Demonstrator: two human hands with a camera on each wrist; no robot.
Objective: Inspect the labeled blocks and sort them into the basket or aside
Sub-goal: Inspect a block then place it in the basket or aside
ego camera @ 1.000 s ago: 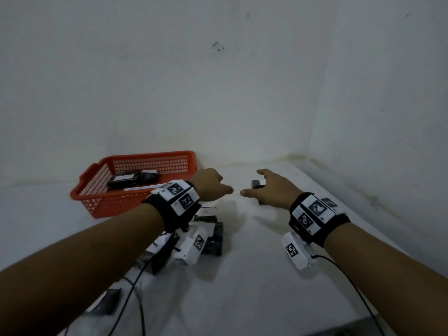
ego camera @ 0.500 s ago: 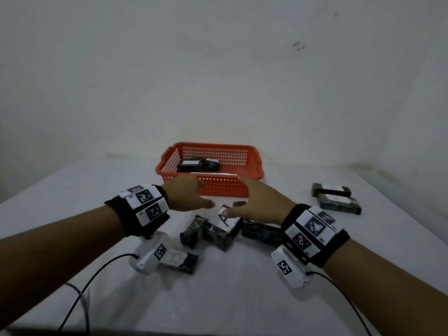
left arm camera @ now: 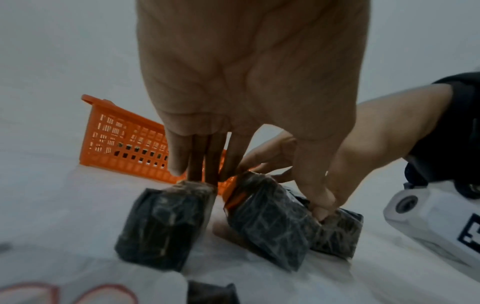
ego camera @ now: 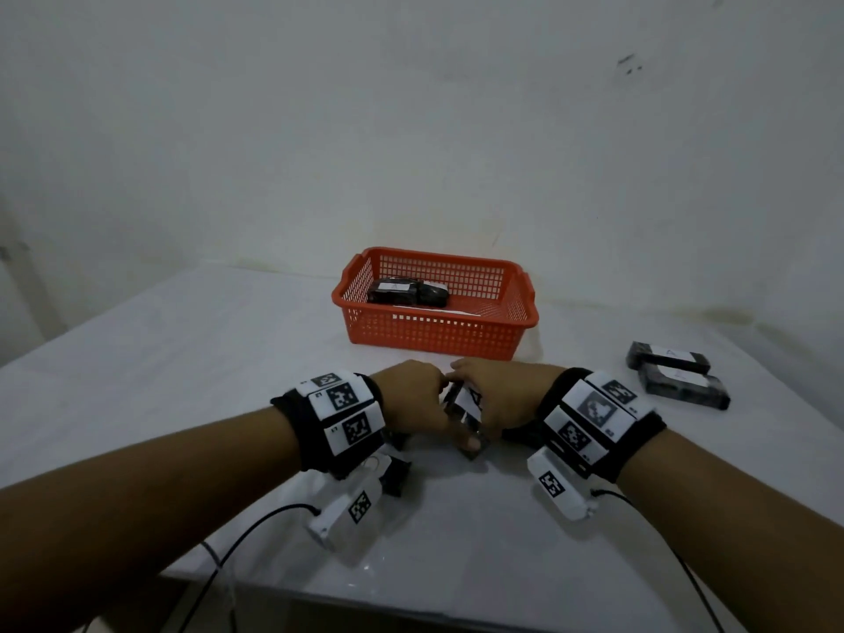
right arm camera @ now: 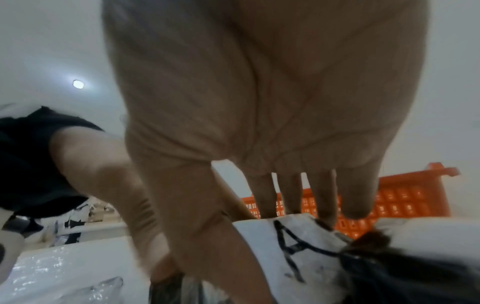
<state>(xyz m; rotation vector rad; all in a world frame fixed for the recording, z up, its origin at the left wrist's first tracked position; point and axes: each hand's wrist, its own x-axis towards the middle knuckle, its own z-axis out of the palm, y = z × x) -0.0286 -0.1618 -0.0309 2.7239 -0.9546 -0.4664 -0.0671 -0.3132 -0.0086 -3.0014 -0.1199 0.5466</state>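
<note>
Black plastic wrap covers the block (ego camera: 466,406) that both hands have hold of, tilted up off the white table (ego camera: 182,367) just in front of the orange basket (ego camera: 438,333). The right hand (ego camera: 500,397) grasps it with the fingers over the far top edge and the thumb down the near side. Its white paper label faces that palm and bears a hand-drawn letter "A" in black marker, plain in the right wrist view. The left hand (ego camera: 411,395) meets the same block from the other side; its thumb presses the near lower corner, while its fingers (left arm camera: 202,156) reach down close together at the far upper edge.

Just left of the grip a second wrapped block (left arm camera: 166,228) stands on the table, its label not visible. Another dark block (left arm camera: 335,236) lies just behind and to the right of the held one, touching it.

Beyond the grip, inside the basket, rest two black blocks (ego camera: 406,292) with white labels; the writing there is too small to read. Well to the right of the grip, a pair of blocks (ego camera: 676,374) lies side by side on the table, each label showing a faint mark that looks like an "A".
</note>
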